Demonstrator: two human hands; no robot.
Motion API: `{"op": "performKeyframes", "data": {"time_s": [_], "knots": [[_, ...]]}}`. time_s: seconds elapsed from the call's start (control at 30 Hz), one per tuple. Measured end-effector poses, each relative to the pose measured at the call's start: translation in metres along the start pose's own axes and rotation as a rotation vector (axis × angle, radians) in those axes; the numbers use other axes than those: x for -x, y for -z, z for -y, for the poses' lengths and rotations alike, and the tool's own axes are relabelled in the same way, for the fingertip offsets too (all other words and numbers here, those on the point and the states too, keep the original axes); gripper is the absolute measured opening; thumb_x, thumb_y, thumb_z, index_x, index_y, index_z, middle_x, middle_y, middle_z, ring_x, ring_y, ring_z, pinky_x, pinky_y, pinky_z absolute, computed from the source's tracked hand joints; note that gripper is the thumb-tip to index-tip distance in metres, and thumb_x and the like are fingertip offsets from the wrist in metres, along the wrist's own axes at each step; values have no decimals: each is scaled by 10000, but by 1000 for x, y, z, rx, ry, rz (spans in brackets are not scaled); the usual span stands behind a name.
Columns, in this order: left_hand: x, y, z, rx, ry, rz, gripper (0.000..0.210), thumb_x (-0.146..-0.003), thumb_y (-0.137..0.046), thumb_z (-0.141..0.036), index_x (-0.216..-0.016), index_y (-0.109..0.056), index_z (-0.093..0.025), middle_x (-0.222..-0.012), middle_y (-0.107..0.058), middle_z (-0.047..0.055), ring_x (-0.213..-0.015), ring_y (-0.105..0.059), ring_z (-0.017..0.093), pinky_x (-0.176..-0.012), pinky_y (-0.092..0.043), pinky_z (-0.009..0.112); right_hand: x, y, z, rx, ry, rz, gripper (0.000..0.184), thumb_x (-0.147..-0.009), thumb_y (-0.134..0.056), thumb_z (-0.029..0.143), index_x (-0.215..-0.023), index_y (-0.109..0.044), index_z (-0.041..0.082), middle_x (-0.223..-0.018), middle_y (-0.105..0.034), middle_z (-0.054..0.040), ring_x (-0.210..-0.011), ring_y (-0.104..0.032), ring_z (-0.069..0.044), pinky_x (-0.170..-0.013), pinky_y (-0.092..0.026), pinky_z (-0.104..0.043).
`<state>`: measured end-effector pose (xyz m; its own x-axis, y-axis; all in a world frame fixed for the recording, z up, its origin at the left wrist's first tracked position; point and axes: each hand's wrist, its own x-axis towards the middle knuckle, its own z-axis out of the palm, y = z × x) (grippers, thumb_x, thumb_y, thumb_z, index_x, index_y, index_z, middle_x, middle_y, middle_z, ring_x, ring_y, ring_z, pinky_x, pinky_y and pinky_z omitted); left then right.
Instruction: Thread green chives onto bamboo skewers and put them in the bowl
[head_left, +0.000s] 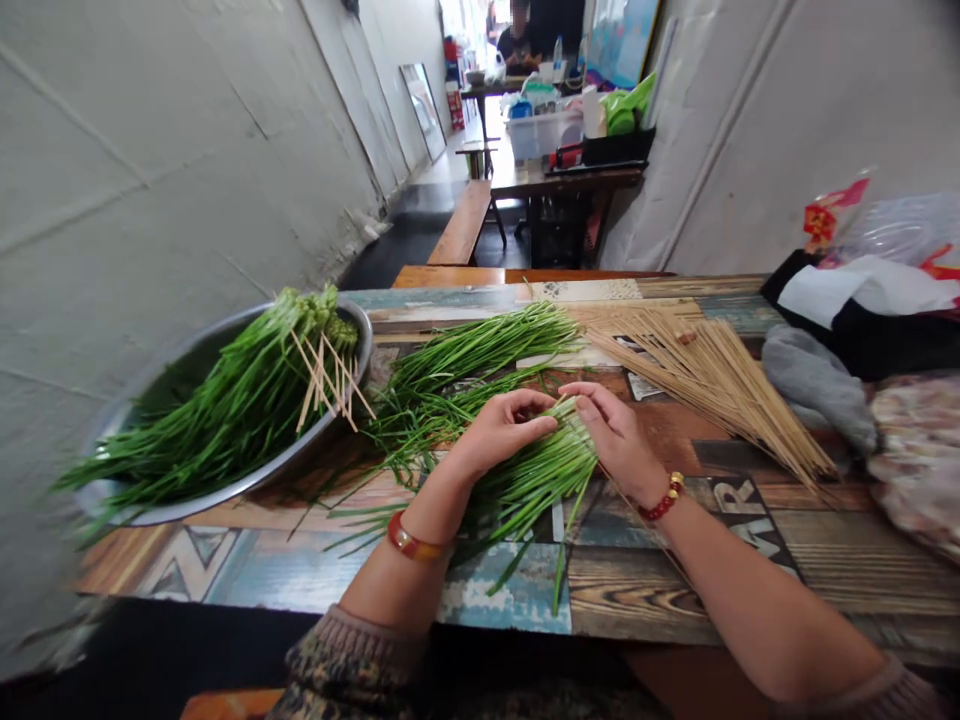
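A flat bunch of green chives (536, 480) lies on the plank-patterned table, its pale ends toward the far side. My left hand (517, 425) is closed on the left edge of those pale ends, thumb and fingers bent round them. From the other side my right hand (615, 435) grips the same ends, its fingertips near the left ones. A thin stick, apparently a bamboo skewer (649, 535), runs beneath my right palm and wrist toward me; its tip is hidden. Just beyond my hands lie more loose chives (487, 345).
On the left, a metal basin (364, 345) holds chives threaded on skewers. A fan of loose bamboo skewers (720, 390) spreads to the right. Plastic bags (817, 385) crowd the table's right end. Farther back are a bench (461, 222), a second table and a seated person (519, 45).
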<state>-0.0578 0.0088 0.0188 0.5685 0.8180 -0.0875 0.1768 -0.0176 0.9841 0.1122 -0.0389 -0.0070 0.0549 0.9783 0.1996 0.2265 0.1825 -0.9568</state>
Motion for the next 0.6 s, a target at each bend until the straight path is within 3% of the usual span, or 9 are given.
{"op": "performKeyframes", "data": {"time_s": [0.07,0.17,0.27,0.33,0.4,0.5,0.6], "knots": [[0,0,-1,-25,12,41,339,-733,-663,-347,-969,-677,-104,-907,-655,62,-770,-551,138,-703,-424,233,0,2,2,-36,-12,-3,374,-918,-419,476,-1052,-612,186,-853,-627,-37,-710,-561,-152,-613,-445,-253],[-1,0,-3,-39,37,65,311,-743,-653,-383,-860,-687,-97,-783,-642,37,-693,-533,120,-663,-425,226,-2,4,1,-110,-25,1,427,-919,-388,519,-1042,-626,186,-835,-643,-38,-719,-580,-158,-637,-466,-264],[-2,4,-12,9,63,-5,319,-701,-694,-401,-776,-673,-91,-682,-613,16,-601,-500,91,-597,-402,207,-5,7,-2,-208,-13,5,447,-924,-365,534,-1033,-633,193,-886,-664,-50,-787,-612,-165,-693,-494,-277],[-1,11,-23,70,63,-73,326,-670,-721,-399,-784,-672,-98,-683,-618,13,-581,-497,85,-573,-395,201,-7,12,-1,-239,-16,43,464,-927,-346,538,-1057,-629,193,-882,-668,-57,-742,-618,-161,-636,-501,-275],[2,18,-35,117,40,-150,327,-648,-741,-388,-801,-675,-106,-692,-625,9,-573,-497,80,-563,-394,198,-7,19,3,-198,-2,113,466,-925,-359,531,-1086,-622,181,-829,-670,-57,-659,-609,-155,-572,-493,-274],[10,29,-54,132,-18,-242,301,-630,-760,-367,-756,-669,-109,-659,-613,-7,-557,-487,69,-545,-378,188,-6,28,17,-59,76,185,413,-906,-444,481,-1114,-610,165,-815,-675,-50,-654,-621,-156,-620,-510,-292],[20,36,-67,147,-67,-281,286,-633,-763,-358,-732,-667,-107,-647,-612,-10,-557,-494,66,-549,-378,189,-5,33,39,134,152,168,347,-881,-510,408,-1105,-624,169,-745,-665,-22,-615,-602,-150,-597,-488,-284]]}}
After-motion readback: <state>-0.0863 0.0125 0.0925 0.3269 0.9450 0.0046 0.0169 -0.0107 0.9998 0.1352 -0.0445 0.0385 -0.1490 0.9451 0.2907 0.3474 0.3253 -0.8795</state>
